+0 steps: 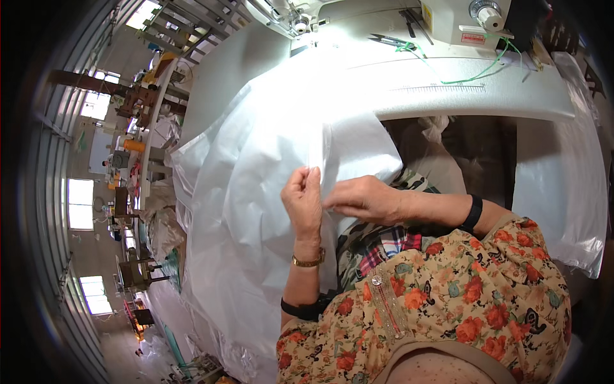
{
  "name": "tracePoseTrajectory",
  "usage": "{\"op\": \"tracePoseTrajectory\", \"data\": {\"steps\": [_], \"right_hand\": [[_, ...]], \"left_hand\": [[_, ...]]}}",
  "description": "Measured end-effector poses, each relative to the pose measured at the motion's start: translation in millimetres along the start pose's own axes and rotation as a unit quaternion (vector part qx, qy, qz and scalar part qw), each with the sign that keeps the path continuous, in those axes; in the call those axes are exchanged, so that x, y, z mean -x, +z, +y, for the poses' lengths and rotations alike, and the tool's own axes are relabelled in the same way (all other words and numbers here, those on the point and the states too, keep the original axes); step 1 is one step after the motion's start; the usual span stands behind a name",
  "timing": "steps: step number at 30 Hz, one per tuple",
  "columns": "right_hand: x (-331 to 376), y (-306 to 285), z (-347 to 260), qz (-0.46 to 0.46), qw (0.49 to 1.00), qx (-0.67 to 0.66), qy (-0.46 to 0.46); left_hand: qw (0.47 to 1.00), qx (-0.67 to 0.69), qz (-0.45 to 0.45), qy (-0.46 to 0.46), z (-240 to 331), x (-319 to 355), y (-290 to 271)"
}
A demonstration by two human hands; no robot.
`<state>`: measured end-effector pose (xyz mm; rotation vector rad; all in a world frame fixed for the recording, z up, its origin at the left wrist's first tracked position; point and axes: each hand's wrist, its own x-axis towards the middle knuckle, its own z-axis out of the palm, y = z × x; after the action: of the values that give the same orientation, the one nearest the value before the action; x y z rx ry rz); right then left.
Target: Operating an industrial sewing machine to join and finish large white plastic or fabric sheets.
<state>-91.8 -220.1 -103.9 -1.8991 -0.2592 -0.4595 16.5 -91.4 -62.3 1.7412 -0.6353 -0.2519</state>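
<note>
A large sheet of thin white plastic-like material (256, 166) spreads from the sewing machine's bed down over the left side, in loose folds. My left hand (302, 198) pinches a narrow folded strip (318, 144) of it between thumb and fingers, below the machine. Close beside its wrist is my right hand (368, 200), its fingers curled and pressed together at the sheet's edge. What the right fingertips hold, if anything, is hidden. The far end of the strip runs under the sewing machine head (297, 22), where strong light washes out the detail.
On the machine table (473, 86) lie dark-handled snips (388, 40) and green thread (473, 78). A handwheel (487, 14) stands at the far right. More clear plastic-like material (556, 198) hangs at the right. A cluttered workbench (150, 147) stands at the left.
</note>
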Motion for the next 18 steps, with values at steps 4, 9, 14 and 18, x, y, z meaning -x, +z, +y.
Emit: {"op": "tracePoseTrajectory", "data": {"steps": [4, 9, 14, 18], "right_hand": [[-3.6, -14.4, 1.2, 0.191, 0.961, -0.124, 0.154], [20.2, -32.4, 22.5, 0.336, 0.917, 0.203, 0.061], [56.7, -28.1, 59.9, 0.372, 0.893, 0.123, 0.220], [51.5, -24.1, 49.0, 0.289, 0.922, -0.081, 0.243]], "left_hand": [[0.955, -0.249, 0.029, 0.157, 32.5, -5.1, -15.5], [0.878, -0.361, -0.085, 0.302, 42.4, -3.1, -3.2], [0.906, -0.317, -0.113, 0.258, 26.2, 5.0, 21.9], [0.918, -0.297, -0.127, 0.230, 24.2, 7.1, 24.8]]}}
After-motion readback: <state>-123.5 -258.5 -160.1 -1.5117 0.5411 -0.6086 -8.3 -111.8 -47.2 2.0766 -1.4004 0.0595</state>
